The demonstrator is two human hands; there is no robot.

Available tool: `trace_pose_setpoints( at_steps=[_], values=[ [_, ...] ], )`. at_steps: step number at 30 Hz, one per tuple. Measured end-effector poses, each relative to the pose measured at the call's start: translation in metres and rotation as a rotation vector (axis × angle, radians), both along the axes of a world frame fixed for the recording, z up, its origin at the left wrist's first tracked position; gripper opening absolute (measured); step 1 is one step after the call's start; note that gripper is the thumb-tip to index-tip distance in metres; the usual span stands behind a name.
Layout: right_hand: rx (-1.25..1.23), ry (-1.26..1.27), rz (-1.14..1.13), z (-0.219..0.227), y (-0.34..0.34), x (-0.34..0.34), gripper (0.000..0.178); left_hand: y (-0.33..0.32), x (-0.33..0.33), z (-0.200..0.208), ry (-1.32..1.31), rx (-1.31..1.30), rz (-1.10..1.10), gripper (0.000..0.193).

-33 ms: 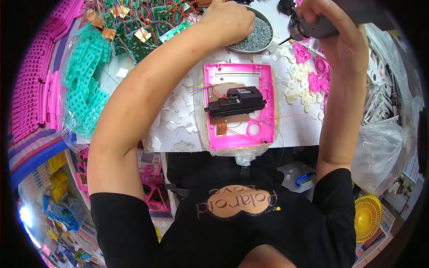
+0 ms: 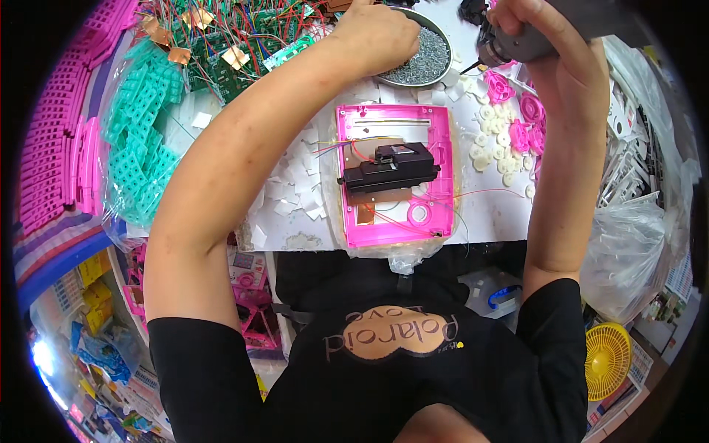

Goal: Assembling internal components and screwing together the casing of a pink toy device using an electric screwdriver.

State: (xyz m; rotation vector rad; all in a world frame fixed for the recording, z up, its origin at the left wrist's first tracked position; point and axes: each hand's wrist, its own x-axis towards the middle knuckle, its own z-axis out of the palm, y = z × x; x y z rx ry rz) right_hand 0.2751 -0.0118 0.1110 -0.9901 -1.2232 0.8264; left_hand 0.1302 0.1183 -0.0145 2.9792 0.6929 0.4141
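Head view: right hand [image 2: 545, 33] fingers curled round dark power driver [image 2: 526, 47]. Left hand [image 2: 384, 35] at bowl [image 2: 418, 84] of grey screws [image 2: 428, 59]; fingertips hidden, can't tell spread. Pink shell [image 2: 391, 238], black module [image 2: 393, 170] inside, mid-bench [image 2: 484, 221]. Yellow basket [image 2: 609, 362] lower right.

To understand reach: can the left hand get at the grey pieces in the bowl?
Probably yes: the left hand is at the bowl, whose grey pieces lie uncovered on the right.

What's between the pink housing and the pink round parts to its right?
Head view: clear wrap edging the pink housing, then loose cream discs on the white tabletop, before the pink round parts.
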Motion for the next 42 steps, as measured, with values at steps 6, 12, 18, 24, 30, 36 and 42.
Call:
trace_pose_setpoints(
  at_steps=[6,12,18,24,30,36,42],
  values=[
    [0.036,0.114,0.026,-0.004,-0.012,-0.022,0.04,-0.025,-0.036,0.041,-0.127,0.047,-0.054,0.019],
    [0.204,0.264,0.565,-0.008,-0.057,-0.018,0.034,-0.118,-0.099,0.056,-0.468,-0.29,-0.15,0.008],
    [0.22,0.091,0.719,-0.01,-0.051,-0.028,0.036,-0.135,-0.111,0.053,-0.487,-0.455,-0.052,0.008],
    [0.254,0.048,0.736,-0.018,-0.047,-0.04,0.035,-0.136,-0.11,0.052,-0.43,-0.295,-0.057,0.011],
    [0.167,0.233,0.546,-0.016,-0.057,-0.047,0.033,-0.1,-0.118,0.051,-0.306,-0.411,-0.043,0.023],
    [0.237,0.132,0.611,-0.03,-0.049,-0.023,0.032,-0.09,-0.103,0.055,-0.066,-0.626,-0.133,0.015],
    [0.24,0.153,0.663,-0.031,-0.045,-0.024,0.034,-0.09,-0.093,0.067,0.078,-0.777,-0.032,0.016]
  ],
)
